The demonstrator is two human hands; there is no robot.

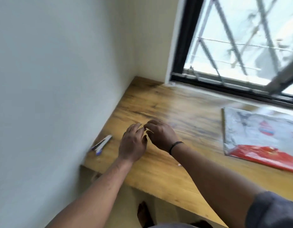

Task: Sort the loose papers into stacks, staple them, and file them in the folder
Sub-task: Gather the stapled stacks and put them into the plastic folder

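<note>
you have a white and blue stapler (102,144) lying flat at the desk's left edge by the wall, and a glossy red-and-silver folder (261,139) flat toward its right side.

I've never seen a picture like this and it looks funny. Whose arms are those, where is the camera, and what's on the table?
The camera sits on a person's head and looks forward and down, so you see that person's own arms, as if through their eyes. There is only this one picture, and it is a bit blurry. The left hand and the right hand are close together over a wooden table, fingers bent and almost meeting. They may be pinching something tiny, but it is too small and blurred to tell. A stapler lies by the wall on the left. On the right lies a shiny folder with a red edge. Behind the table is a window.
</note>
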